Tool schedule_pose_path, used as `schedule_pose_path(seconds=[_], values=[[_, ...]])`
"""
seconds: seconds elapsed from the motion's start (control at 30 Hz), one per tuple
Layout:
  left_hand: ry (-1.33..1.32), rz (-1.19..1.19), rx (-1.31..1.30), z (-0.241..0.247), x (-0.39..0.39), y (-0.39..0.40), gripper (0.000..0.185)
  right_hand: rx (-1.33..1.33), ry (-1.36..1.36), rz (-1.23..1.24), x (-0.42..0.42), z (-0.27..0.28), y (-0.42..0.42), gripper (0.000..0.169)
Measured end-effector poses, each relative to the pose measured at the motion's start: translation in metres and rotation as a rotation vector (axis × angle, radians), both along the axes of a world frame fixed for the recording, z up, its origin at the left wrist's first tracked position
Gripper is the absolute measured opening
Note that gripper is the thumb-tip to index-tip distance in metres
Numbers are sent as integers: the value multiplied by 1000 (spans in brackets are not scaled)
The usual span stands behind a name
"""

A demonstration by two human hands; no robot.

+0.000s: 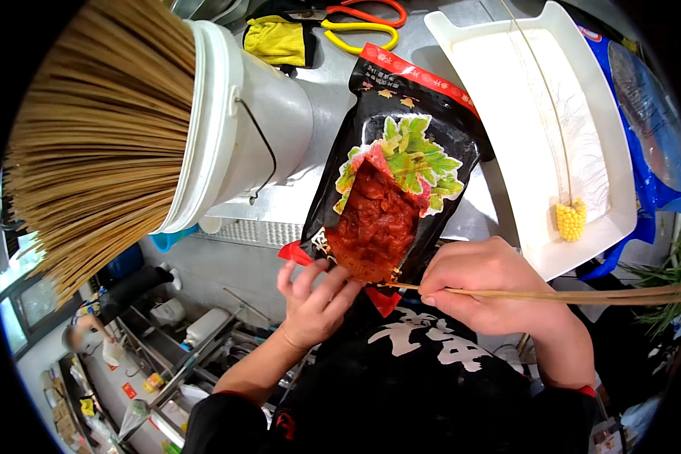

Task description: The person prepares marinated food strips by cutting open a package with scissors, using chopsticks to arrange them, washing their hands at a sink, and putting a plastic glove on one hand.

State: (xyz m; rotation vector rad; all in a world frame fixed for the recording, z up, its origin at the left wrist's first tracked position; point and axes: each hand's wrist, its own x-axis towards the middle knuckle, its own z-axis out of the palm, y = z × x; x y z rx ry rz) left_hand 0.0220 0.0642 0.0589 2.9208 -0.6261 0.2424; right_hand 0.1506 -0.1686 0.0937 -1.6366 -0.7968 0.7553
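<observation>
A black and red food bag (357,130) lies on the metal table, its opening cut wide and red marinated meat pieces (377,221) showing inside. My right hand (488,284) grips several thin bamboo skewers (590,296), whose tips reach the near end of the bag. My left hand (320,301) is at the bag's lower left edge, fingers spread and bent at the meat; whether its fingertips pinch a piece is hidden. To the right stands a white plastic tray (536,113) holding one skewer with a piece of corn (571,220) on its end.
A white bucket (255,125) packed with bamboo skewers (107,125) stands at the left. Scissors with red and yellow handles (360,35) and a yellow and black glove (278,41) lie at the back. Blue plastic packaging (647,125) is beyond the tray. Another person (90,329) is far off at lower left.
</observation>
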Motion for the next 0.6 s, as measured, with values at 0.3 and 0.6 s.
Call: schedule_pose_path(seconds=[0.3,0.6], values=[[580,971,-1139,-7,-33,-14,25,129,-87,-127,-8,-10,-4,3],[738,1236,-1646,-18,5,-4,41,212,-78,-221,-22,-41,17,7]])
